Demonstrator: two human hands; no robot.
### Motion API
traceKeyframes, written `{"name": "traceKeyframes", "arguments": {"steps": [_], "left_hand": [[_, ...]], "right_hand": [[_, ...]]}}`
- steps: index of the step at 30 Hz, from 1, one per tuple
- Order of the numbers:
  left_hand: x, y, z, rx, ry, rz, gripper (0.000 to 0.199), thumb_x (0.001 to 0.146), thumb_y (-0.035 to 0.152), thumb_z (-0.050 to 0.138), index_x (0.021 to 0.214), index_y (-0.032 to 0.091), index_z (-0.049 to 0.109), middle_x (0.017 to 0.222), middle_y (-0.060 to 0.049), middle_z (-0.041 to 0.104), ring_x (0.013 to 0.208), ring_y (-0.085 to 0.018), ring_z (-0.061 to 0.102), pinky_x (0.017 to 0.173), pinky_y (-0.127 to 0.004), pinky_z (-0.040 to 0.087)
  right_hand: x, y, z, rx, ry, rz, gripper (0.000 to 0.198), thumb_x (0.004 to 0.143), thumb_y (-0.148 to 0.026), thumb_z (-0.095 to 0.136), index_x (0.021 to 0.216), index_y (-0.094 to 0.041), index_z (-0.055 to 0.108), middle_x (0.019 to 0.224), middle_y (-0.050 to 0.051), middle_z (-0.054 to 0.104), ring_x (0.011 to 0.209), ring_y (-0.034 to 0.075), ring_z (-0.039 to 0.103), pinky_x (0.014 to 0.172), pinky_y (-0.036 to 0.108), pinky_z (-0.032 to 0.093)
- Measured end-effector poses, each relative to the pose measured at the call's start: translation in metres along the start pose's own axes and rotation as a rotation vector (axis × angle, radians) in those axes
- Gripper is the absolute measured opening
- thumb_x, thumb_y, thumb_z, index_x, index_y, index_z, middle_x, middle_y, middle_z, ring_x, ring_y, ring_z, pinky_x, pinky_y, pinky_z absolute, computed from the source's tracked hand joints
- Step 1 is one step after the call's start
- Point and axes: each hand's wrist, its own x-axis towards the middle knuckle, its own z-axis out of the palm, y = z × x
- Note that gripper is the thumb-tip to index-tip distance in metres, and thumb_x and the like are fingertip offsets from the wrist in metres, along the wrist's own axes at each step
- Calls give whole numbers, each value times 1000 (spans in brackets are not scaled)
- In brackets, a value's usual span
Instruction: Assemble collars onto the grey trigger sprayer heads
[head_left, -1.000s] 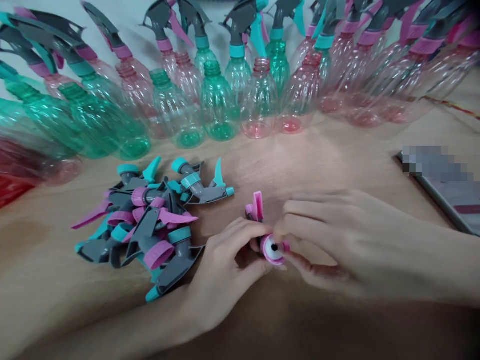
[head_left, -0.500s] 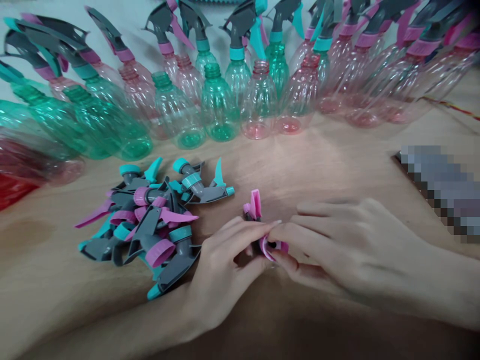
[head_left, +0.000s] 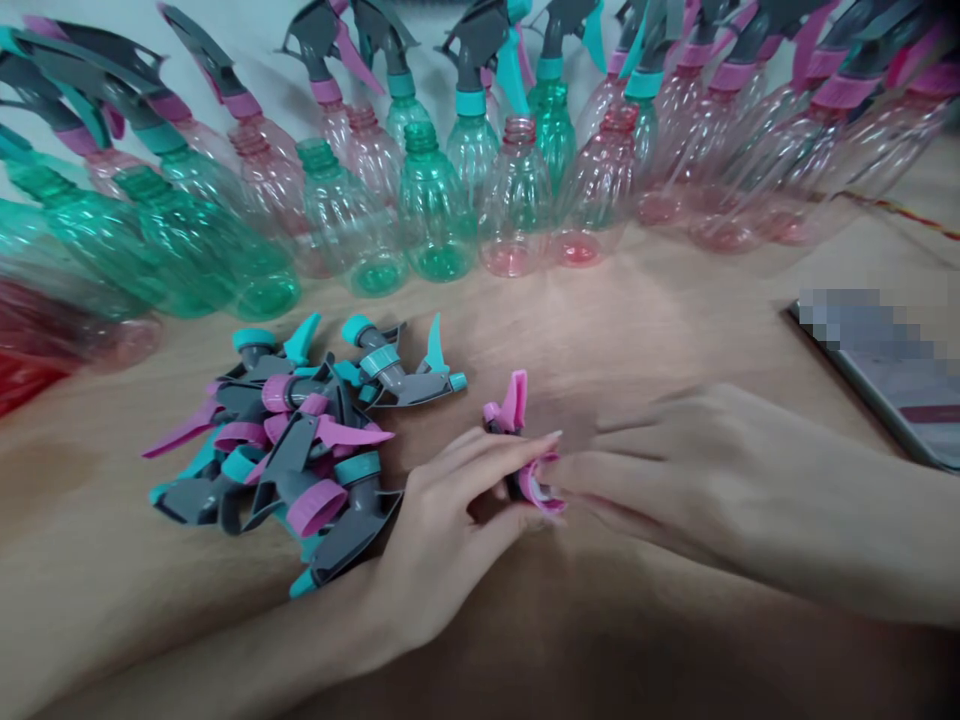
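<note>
Left hand (head_left: 457, 510) holds pink-collared, pink-triggered spray head (head_left: 528, 485).

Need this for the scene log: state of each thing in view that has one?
Held sprayer: off any bottle, collar toward right hand
Left hand: closed on sprayer
Right hand: at collar, blurred, grip unclear
Loose sprayers: piled, unattached
Open bottles: upright, no sprayer
Topped bottles: sprayers on, tightness unclear
Phone: lying face up
</note>
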Motion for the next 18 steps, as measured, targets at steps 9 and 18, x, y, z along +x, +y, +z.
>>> {"name": "traceKeyframes", "arguments": {"steps": [9,18], "left_hand": [[0,4,-1,-99,-48,-11,39,78,12,74,114,24,68,101,-1,71,90,-16,64,75,-25,51],[-4,9,-2,-24,14,14,36,75,8,75,109,20,67,96,-1,69,85,-15,64,73,-24,51]], "right_hand": [[5,8,-10,138,-16,-170,33,100,-15,34,88,-18,65,82,1,66,68,12,53,62,28,41],[5,0,8,140,120,-8,24,97,-25,44,89,-17,66,73,1,68,65,13,60,56,27,41]]}}
